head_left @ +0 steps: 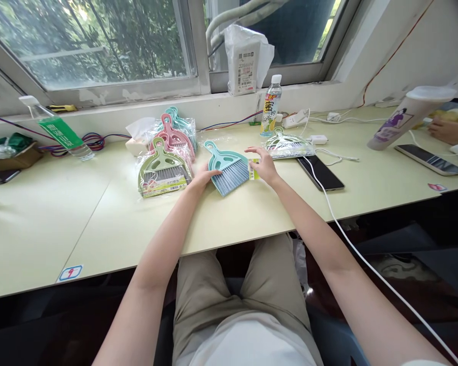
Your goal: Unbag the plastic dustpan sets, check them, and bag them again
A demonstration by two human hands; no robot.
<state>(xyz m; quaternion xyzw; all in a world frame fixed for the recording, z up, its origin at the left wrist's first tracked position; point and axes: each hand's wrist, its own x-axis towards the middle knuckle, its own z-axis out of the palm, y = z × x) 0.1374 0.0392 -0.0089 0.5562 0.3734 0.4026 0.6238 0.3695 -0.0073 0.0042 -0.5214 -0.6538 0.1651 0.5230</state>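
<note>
A turquoise dustpan (226,157) with a matching brush with grey bristles (229,178) nested in it lies tilted on the table in front of me. My left hand (205,178) grips its left edge, thumb over the bristles. At the right edge, my right hand (266,166) has its thumb and lower fingers at a yellow-green label (254,169), while the index finger reaches over the pan's rim. To the left are bagged dustpan sets: a green one (164,170) in front, a pink one (174,140) and turquoise ones (183,122) behind.
Another bagged dustpan set (290,145) lies right, beside a black phone (321,173) and a white cable (328,203). A drink bottle (270,107), a leaning water bottle (59,131) and a large cup (408,119) stand around. Another person's hand (452,129) is far right.
</note>
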